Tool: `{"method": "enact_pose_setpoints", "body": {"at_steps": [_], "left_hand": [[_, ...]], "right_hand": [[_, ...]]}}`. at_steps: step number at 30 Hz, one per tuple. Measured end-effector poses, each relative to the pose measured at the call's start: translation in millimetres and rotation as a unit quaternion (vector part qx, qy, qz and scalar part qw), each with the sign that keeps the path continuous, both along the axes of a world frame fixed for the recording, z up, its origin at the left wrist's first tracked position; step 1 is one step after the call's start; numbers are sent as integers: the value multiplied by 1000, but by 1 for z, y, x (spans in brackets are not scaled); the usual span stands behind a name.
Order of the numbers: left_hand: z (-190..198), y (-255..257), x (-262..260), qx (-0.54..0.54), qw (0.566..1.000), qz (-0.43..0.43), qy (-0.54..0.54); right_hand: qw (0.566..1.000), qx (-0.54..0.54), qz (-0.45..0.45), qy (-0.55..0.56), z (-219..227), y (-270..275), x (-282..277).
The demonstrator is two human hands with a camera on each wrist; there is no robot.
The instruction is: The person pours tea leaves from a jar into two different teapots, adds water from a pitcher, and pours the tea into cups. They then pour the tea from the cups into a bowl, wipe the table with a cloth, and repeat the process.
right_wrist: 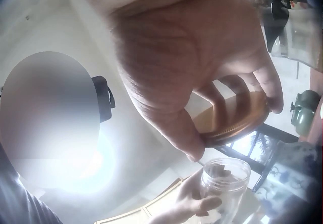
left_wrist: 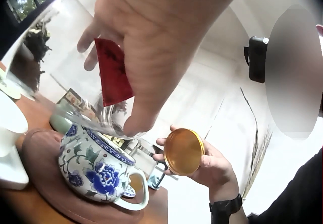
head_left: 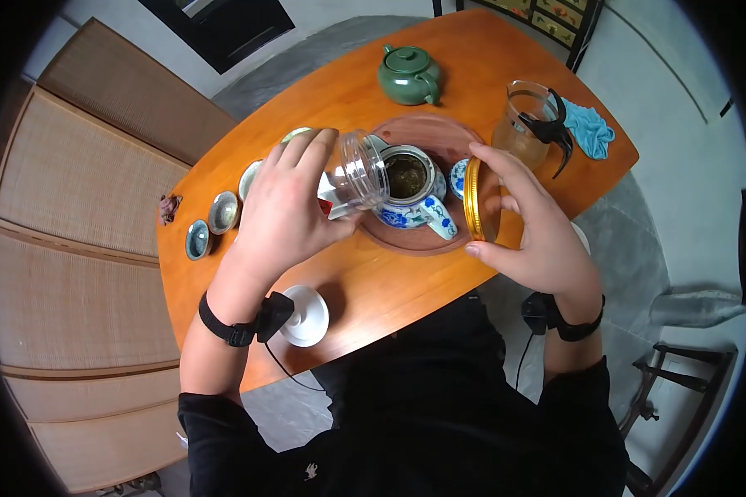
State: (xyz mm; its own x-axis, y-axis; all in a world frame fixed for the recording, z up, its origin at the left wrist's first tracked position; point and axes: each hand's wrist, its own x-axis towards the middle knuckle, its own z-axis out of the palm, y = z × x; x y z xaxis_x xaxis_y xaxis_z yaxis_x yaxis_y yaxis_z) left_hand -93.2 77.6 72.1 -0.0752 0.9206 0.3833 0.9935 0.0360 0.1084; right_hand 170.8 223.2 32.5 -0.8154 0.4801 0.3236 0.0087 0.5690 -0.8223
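My left hand [head_left: 282, 199] grips a clear jar [head_left: 363, 170], tipped sideways with its mouth at the rim of a blue-and-white teapot [head_left: 395, 218]. Dark dried leaves [left_wrist: 36, 50] cling inside the jar's far end in the left wrist view, and a red label [left_wrist: 113, 72] shows beside the palm. The teapot has no lid on, and something dark lies inside it. With fingers and thumb around its edge, my right hand [head_left: 547, 236] holds a gold jar lid [head_left: 473, 199] to the teapot's right. Partly hidden behind that, the small patterned teapot lid [head_left: 458, 176] rests on the round brown tray [head_left: 427, 126].
A green teapot [head_left: 408, 79] stands at the back. To the right are a glass pitcher [head_left: 522, 132] with a black handle and a blue cloth [head_left: 588, 128]. Several cups, including a dark one [head_left: 198, 240], line the left; a white lidded dish [head_left: 306, 319] sits near the front edge.
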Motion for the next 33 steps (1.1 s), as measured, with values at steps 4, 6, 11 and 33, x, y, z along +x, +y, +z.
{"method": "enact_pose_setpoints", "body": {"at_steps": [4, 6, 11, 33], "left_hand": [[5, 2, 6, 0, 999, 4, 46], [6, 4, 8, -2, 998, 4, 61], [6, 8, 8, -9, 997, 5, 81], [14, -18, 12, 97, 991, 2, -88]], "right_hand": [[1000, 2, 3, 2, -4, 2, 0], [1000, 4, 2, 0, -5, 2, 0], [1000, 9, 7, -9, -4, 2, 0], [999, 38, 17, 21, 13, -4, -4]]}}
